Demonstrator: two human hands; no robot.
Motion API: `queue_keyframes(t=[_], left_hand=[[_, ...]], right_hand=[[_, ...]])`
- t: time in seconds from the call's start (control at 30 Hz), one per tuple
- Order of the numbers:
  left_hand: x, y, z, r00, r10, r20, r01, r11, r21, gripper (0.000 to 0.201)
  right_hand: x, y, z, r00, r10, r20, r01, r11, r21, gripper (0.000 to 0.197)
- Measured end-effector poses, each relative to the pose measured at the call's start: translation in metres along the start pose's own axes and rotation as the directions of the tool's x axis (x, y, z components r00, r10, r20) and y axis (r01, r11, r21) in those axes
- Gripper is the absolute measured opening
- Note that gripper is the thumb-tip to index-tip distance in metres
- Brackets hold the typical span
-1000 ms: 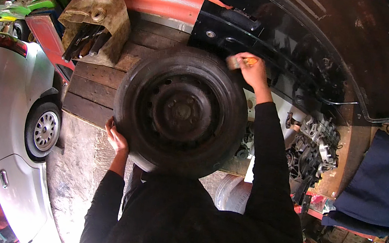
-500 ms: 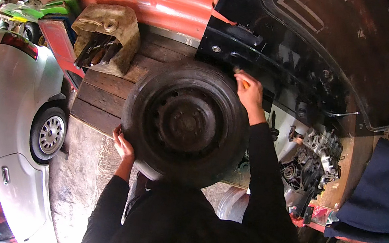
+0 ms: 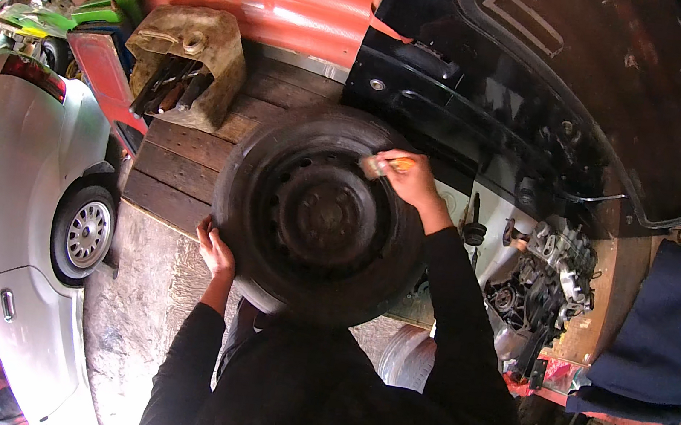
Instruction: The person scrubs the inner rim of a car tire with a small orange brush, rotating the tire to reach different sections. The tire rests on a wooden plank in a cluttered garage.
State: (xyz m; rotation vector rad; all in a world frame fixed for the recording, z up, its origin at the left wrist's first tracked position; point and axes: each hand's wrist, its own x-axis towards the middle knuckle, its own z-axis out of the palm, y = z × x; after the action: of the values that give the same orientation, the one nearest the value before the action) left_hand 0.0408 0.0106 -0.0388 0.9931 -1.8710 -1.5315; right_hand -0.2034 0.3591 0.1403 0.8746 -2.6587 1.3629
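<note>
A black car wheel (image 3: 318, 287), a tire on a dark steel rim, lies at the middle of the view on a bench of brown planks (image 3: 182, 144). In my right hand (image 3: 415, 184) is a paintbrush (image 3: 374, 166) with an orange handle, its bristles at the upper right part of the rim. Against the tire's left side rests my left hand (image 3: 217, 251), with the thumb and fingers partly spread along the tread; part of them is hidden by the tire.
A worn tan jug cut open (image 3: 228, 52) holds several tools on the bench's far left. Leaning at the back right is a black car panel (image 3: 496, 78). Engine parts (image 3: 552, 270) and a dark blue cloth (image 3: 651, 339) lie right; a silver car (image 3: 30, 215) stands left.
My right hand has brought the paintbrush from the tire's upper right edge inward and down to the rim. The left hand stays against the tire's left side.
</note>
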Motion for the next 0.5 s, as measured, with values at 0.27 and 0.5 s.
queue_keyframes(t=[0.27,0.5], left_hand=[[-0.001,0.005,-0.001,0.999,-0.020,0.026,0.019,1.000,0.012,0.042],[-0.001,-0.002,-0.001,1.000,0.001,0.014,-0.001,1.000,0.013,0.041]], right_hand=[[0.031,0.022,0.019,0.980,0.172,0.103,-0.154,0.974,-0.164,0.013],[0.027,-0.002,0.039,0.986,0.139,0.097,-0.109,0.958,-0.265,0.010]])
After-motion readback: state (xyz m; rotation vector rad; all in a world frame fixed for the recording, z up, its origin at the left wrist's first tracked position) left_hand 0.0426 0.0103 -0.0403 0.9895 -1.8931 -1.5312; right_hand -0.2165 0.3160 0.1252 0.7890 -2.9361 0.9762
